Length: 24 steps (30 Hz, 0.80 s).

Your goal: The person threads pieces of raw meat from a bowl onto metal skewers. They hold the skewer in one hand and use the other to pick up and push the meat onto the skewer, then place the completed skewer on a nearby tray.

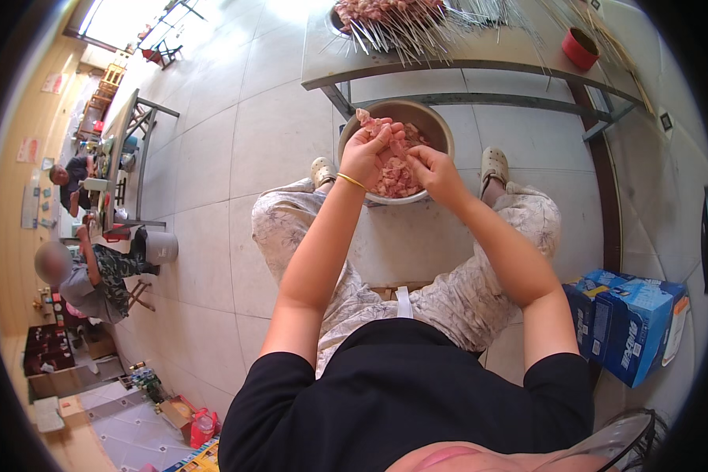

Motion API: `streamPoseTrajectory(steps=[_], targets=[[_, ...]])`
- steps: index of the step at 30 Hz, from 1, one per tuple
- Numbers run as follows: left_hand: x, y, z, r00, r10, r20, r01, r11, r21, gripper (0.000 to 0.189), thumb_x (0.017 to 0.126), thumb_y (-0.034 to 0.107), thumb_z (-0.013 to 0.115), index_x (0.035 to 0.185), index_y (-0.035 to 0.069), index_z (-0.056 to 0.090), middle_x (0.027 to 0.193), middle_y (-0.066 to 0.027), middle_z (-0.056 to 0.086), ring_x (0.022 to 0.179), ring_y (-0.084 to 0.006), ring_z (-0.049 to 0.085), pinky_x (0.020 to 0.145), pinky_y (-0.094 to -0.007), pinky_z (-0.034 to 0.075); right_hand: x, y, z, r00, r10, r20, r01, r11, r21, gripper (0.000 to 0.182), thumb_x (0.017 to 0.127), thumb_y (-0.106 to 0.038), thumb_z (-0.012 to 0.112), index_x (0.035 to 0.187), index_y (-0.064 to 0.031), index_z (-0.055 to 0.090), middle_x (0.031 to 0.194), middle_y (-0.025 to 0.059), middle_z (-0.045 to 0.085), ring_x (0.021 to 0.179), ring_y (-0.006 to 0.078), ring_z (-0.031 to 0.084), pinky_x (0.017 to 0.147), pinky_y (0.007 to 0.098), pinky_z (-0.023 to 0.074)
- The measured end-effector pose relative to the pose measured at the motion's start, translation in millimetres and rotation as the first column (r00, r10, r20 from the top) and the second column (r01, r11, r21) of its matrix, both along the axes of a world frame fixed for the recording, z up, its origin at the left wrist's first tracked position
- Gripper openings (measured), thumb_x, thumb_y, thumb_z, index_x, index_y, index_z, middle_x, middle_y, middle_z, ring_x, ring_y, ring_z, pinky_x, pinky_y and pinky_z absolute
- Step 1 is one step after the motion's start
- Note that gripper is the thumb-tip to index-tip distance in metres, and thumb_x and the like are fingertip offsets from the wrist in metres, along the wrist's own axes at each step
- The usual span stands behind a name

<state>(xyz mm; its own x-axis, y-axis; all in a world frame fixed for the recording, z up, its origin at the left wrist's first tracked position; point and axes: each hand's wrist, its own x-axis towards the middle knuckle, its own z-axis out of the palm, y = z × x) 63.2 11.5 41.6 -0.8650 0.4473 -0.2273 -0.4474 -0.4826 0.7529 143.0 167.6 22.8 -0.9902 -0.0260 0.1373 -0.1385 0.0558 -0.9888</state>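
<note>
Over a round metal basin (446, 138), my left hand (363, 154) holds pieces of raw meat (370, 121) along its fingers, palm turned up. A yellow bangle (352, 180) circles that wrist. The thumb and fingers of my right hand (435, 172) pinch at a strip of raw meat (397, 146) just right of the left palm. Whether a skewer runs through the held meat is too small to tell. More cut raw meat (396, 180) lies in the basin below both hands, partly hidden by them. The basin stands between my feet.
Ahead, a metal table (484, 53) carries a heap of skewered meat (389, 12), loose thin skewers (495, 13) and a red cup-like container (580, 48). Blue cartons (631, 324) stand at right. Two people (82, 177) are at another table (118, 159) on the left, near a grey bucket (161, 248).
</note>
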Motion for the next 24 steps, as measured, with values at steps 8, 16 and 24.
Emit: streamPoseTrajectory(steps=[8,16,24], targets=[[-33.8,-35.2,-61.6,0.951,-0.059,-0.304,-0.155,0.759,-0.633,0.037,0.084,0.010,0.064,0.118,-0.003,0.054,0.116,-0.0118,0.061,0.104,-0.0224,0.061,0.084,-0.0295,0.051,-17.3,20.2,-4.8,0.971,-0.222,0.086,0.220,0.975,0.028,0.019,0.091,-0.016,0.055,0.089,0.0027,0.060,0.066,0.0072,0.058,0.061,0.0121,0.051,0.059,0.0293,0.0424],[-57.0,-16.5,-105.3,0.643,-0.660,-0.387,-0.442,0.092,-0.892,0.020,0.078,0.014,0.064,0.097,0.009,0.069,0.100,-0.0144,0.066,0.094,-0.0305,0.062,0.084,-0.0396,0.049,-19.2,26.4,-11.0,0.969,-0.214,0.122,0.210,0.977,0.038,0.019,0.090,-0.016,0.055,0.091,0.0024,0.060,0.068,0.0089,0.059,0.061,0.0143,0.052,0.060,0.0304,0.0427],[-52.3,14.1,-117.0,0.550,-0.809,-0.207,-0.487,-0.109,-0.867,0.023,0.078,0.024,0.064,0.094,0.009,0.069,0.101,-0.0164,0.064,0.093,-0.0356,0.060,0.083,-0.0442,0.047,-18.5,27.9,-3.7,0.966,-0.227,0.121,0.224,0.974,0.039,0.019,0.090,-0.016,0.055,0.091,0.0022,0.059,0.069,0.0098,0.060,0.062,0.0171,0.053,0.061,0.0315,0.0434]])
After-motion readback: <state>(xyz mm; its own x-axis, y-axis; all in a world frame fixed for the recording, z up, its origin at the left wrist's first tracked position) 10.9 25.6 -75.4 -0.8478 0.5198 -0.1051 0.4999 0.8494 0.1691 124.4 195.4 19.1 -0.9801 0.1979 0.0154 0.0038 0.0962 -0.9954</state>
